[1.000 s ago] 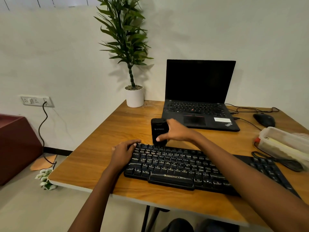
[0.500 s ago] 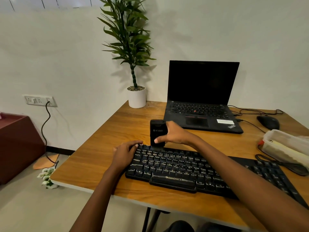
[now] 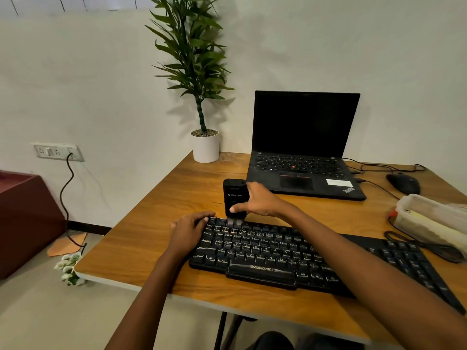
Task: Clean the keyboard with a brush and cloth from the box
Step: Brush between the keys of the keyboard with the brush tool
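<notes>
brush [image 3: 234,198] upright at keyboard [image 3: 290,251] top row, bristles touching keys near 11 o'clock corner. right hand [image 3: 260,202] closed round brush body, thumb across front. left hand [image 3: 188,229] flat on keyboard 9 o'clock end, fingers curled over edge, gripping nothing, likely pinning board.

risks, judged:
- could flick debris onto laptop [image 3: 300,170] at 12 o'clock if swept away from body; open deck sat close behind brush.
- could slide keyboard on table [image 3: 156,228] if left hand eased off.
- could pop or depress keycaps if pressed too hard; bristles looked short.
- could miss right half of board, partly under right forearm.

around: potted plant [image 3: 205,145] at 11 o'clock, well clear. mouse [image 3: 403,183] at 2 o'clock, cable trailing toward laptop. clear box [image 3: 434,221] at 3 o'clock, just beside keyboard's right end, dark cable [image 3: 417,245] lying across that end; would snag later strokes there. cloth not made out, possibly in box, couldn't tell.
</notes>
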A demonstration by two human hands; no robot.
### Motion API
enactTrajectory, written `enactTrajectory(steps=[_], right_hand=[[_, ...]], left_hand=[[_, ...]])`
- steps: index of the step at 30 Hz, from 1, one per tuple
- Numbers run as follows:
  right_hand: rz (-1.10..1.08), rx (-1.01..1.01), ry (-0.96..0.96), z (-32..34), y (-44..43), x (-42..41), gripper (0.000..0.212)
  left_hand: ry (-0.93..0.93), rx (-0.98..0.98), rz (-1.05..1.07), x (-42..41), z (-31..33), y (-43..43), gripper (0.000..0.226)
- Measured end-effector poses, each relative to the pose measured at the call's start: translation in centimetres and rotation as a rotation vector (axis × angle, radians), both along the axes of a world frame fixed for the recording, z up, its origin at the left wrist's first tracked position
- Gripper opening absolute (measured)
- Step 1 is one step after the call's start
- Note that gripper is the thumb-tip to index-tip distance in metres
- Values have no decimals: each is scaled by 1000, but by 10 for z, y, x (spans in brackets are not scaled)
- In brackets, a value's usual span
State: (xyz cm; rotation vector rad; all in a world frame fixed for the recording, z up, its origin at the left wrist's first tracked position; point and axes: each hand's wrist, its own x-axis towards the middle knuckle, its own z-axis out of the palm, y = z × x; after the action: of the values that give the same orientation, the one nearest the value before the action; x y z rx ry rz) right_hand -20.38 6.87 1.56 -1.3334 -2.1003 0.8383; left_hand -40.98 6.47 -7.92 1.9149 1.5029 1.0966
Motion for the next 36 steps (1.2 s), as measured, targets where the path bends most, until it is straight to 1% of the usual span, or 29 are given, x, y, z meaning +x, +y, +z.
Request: enactTrajectory(steps=[2, 5, 8, 9, 11, 12, 15, 17, 18, 21, 24, 26, 27, 29, 31, 33, 36], right_hand=[[-26, 33, -7, 0, 0, 1, 46], [5, -37, 46, 0, 1, -1, 44], [-19, 33, -7, 1, 1, 1, 45], [-20, 37, 11, 1, 1, 2, 43], [-3, -18, 47, -1, -1, -1, 38], [7, -31, 35, -2, -1, -4, 37], [5, 50, -21, -1, 0, -8, 36], [-12, 67, 14, 2, 0, -9, 36], [-16, 37, 44, 2, 0, -9, 35], [7, 0, 26, -1, 1, -8, 35], [-12, 49, 40, 2, 2, -7, 36], [-10, -4, 90, 1, 1, -9, 33], [7, -17, 69, 1, 1, -12, 33], [11, 24, 7, -2, 2, -13, 37], [-13, 85, 12, 1, 3, -14, 38], [-26, 65, 63, 1, 2, -17, 36], [-8, 79, -4, -2, 3, -21, 44]], left_hand=[[8, -7, 0, 0, -1, 0, 37], [-10, 9, -4, 0, -1, 1, 39], [3, -2, -4, 1, -1, 0, 39], [-1, -5, -3, 1, 0, -1, 39], [-12, 4, -2, 0, 0, -1, 41], [-14, 4, -2, 1, 0, -1, 42], [-9, -8, 0, 2, 1, -2, 44], [-16, -24, 7, 2, 2, -3, 45], [-19, -26, 7, 1, 1, -2, 45], [-13, -28, -3, 1, 0, -2, 42], [-3, -29, 6, 1, 3, -3, 39], [-1, -21, 11, 2, 3, -3, 38], [0, -16, 13, 2, 3, -2, 37], [-2, -20, 7, 2, 3, -2, 36], [-8, -33, 12, 1, 2, -1, 33], [0, -32, 22, 1, 1, 0, 28], [29, -26, 37, 2, 4, -1, 25]])
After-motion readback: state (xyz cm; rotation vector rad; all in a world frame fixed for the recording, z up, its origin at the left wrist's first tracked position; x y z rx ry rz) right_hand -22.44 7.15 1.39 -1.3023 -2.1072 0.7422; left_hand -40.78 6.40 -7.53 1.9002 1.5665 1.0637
